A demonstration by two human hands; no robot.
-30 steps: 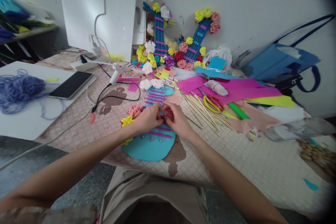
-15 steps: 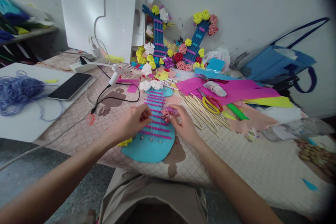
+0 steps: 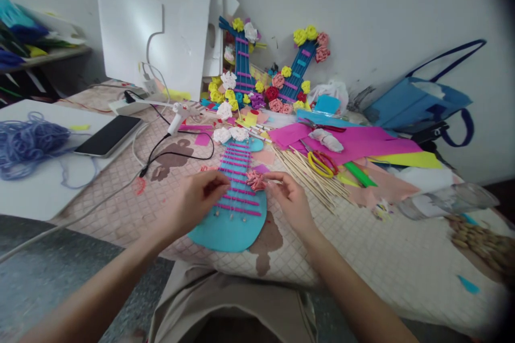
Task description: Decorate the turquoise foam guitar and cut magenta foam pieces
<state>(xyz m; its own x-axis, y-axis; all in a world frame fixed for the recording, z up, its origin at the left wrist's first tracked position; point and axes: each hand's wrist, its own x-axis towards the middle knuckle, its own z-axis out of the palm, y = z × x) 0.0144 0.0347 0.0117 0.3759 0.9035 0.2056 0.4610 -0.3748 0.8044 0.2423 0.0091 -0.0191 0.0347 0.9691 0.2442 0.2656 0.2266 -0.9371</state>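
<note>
A blue foam guitar shape (image 3: 231, 225) with pink cross strips lies flat on the table edge in front of me. A pink paper rose (image 3: 255, 180) sits on its right side. My right hand (image 3: 292, 201) rests beside the rose, fingers loosely curled, fingertips close to it. My left hand (image 3: 197, 201) lies on the guitar's left edge, its fingers pinched together over something I cannot make out. White paper roses (image 3: 231, 133) sit at the guitar's neck end.
A white glue gun (image 3: 177, 112) with a black cable, a phone (image 3: 108, 135) and blue yarn (image 3: 28, 142) lie left. Wooden skewers (image 3: 309, 171), yellow scissors (image 3: 319, 163), pink paper sheets (image 3: 358, 142), a plastic bottle (image 3: 446, 201) and a blue bag (image 3: 422, 104) lie right. Two decorated guitars (image 3: 265, 69) lean on the wall.
Both hands were together over the rose on the guitar. They have drawn apart: the left moved left to the guitar's edge, the right released the rose and shifted right.
</note>
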